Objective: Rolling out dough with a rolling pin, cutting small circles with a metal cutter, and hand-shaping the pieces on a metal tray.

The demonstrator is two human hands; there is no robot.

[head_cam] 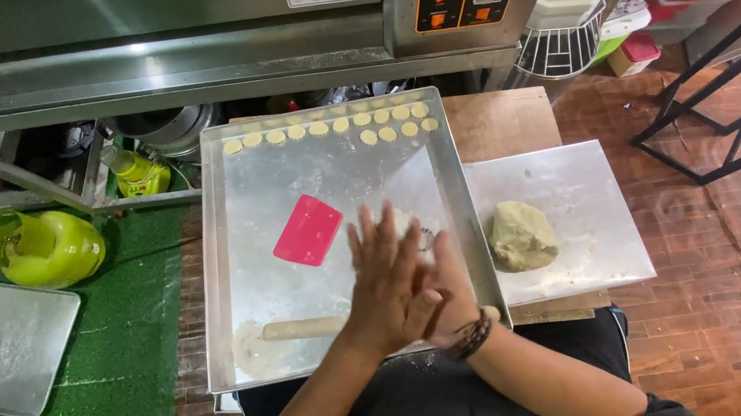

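Left hand (385,276) lies palm-down, fingers spread, across the right hand (448,292); palms pressed together, anything between them hidden. Both hover over the metal baking tray (246,343), above a wooden rolling pin (302,328). Nearby: pink scraper (308,230), cut dough rounds (331,128), dough lump (520,235) on the steel sheet (594,210).

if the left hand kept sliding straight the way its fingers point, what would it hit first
Probably bare floured metal of the baking tray first, then the rows of small round dough pieces along its far edge. The pink scraper lies left of that line. Depth is uncertain.
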